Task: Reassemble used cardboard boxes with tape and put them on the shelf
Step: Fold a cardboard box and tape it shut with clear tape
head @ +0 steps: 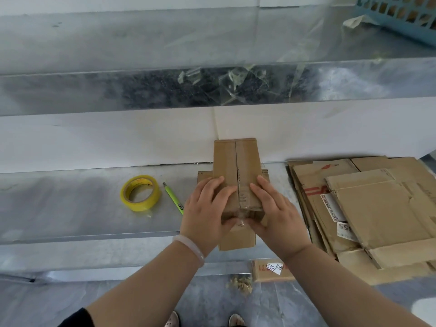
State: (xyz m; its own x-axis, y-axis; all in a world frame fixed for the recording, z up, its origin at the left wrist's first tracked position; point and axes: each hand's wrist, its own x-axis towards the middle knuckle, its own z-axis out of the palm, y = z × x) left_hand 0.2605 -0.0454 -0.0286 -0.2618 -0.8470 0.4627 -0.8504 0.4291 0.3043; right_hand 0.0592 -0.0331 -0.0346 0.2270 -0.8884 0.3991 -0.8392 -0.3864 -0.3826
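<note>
A small brown cardboard box (pixel 237 161) stands on the metal shelf surface (pixel 70 197), its two top flaps closed with a seam down the middle. My left hand (pixel 207 210) lies on the left flap, fingers spread flat on top, thumb wrapped over the near end. My right hand (pixel 272 208) mirrors it on the right flap. Both thumbs press clear tape at the box's near edge. A yellow tape roll (pixel 140 193) sits left of the box.
A green utility knife (pixel 173 198) lies between the roll and the box. A stack of flattened cardboard (pixel 368 208) fills the right. The upper metal shelf (pixel 212 86) carries stuck tape scraps; a blue basket (pixel 405 15) stands at top right.
</note>
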